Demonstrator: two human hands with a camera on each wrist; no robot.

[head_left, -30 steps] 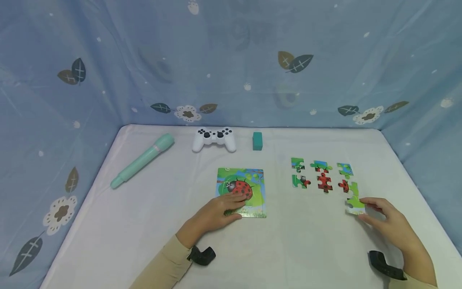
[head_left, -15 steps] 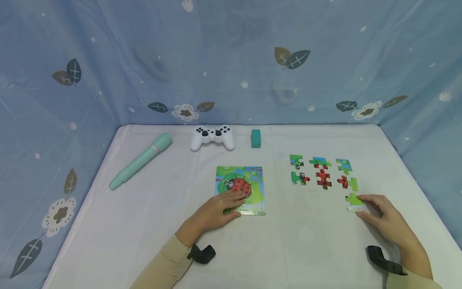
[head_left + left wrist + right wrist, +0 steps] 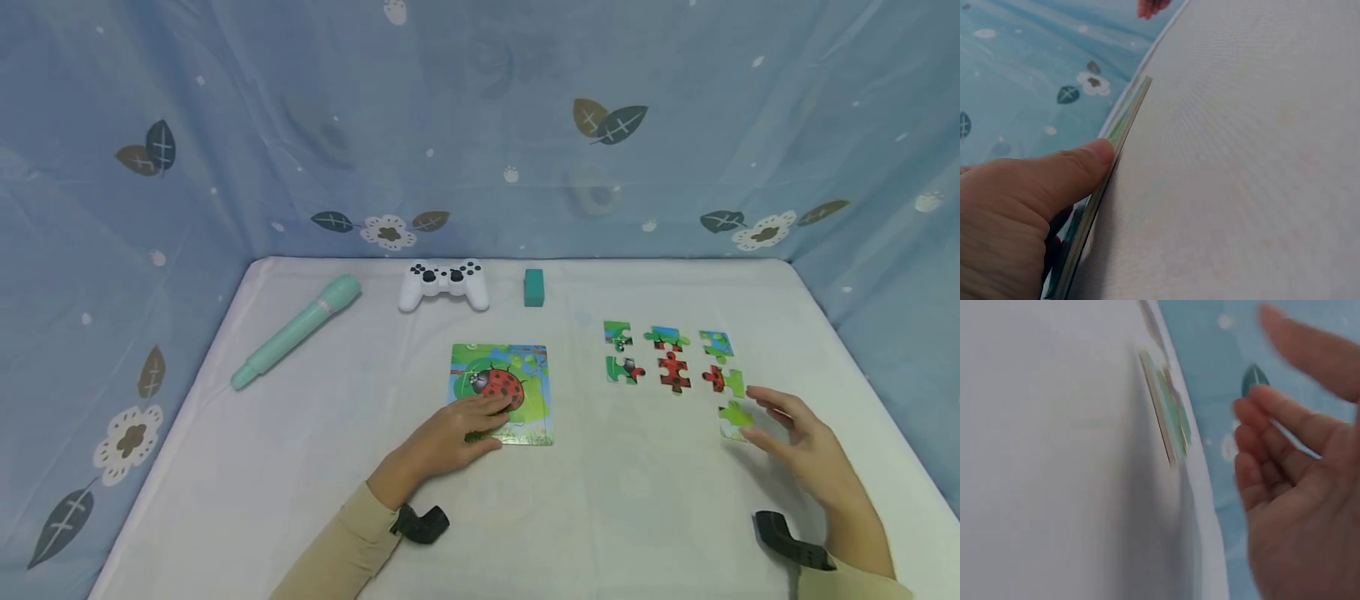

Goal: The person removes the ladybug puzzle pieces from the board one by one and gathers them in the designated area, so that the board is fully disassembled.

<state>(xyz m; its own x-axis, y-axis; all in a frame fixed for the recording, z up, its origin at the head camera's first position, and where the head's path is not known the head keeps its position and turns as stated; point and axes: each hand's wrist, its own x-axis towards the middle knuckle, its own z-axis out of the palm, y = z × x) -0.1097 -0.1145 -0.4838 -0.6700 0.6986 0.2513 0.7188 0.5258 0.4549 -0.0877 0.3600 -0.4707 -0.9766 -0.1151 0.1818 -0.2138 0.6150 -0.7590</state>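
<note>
A square ladybug puzzle board (image 3: 532, 392) lies on the white table. My left hand (image 3: 453, 437) rests on its lower left part, fingers stretched across the ladybug. In the left wrist view the left thumb (image 3: 1079, 172) touches the board's edge. My right hand (image 3: 806, 450) hovers beside a green corner puzzle piece (image 3: 733, 417), thumb and fingers spread with nothing between them. Above that corner piece lies a red and green puzzle piece (image 3: 731, 382). In the right wrist view the corner piece (image 3: 1163, 409) lies flat, apart from the fingers.
Left of that column lie a red middle piece (image 3: 674, 372) and several other puzzle pieces in rows. At the back stand a white game controller (image 3: 444, 285) and a teal block (image 3: 534, 287). A mint-green microphone-shaped tube (image 3: 296, 332) lies at the left. Blue patterned cloth (image 3: 480, 150) surrounds the table.
My right hand has set the green corner piece down below the red and green piece, let go, and spread its fingers. The left hand stays on the board.
</note>
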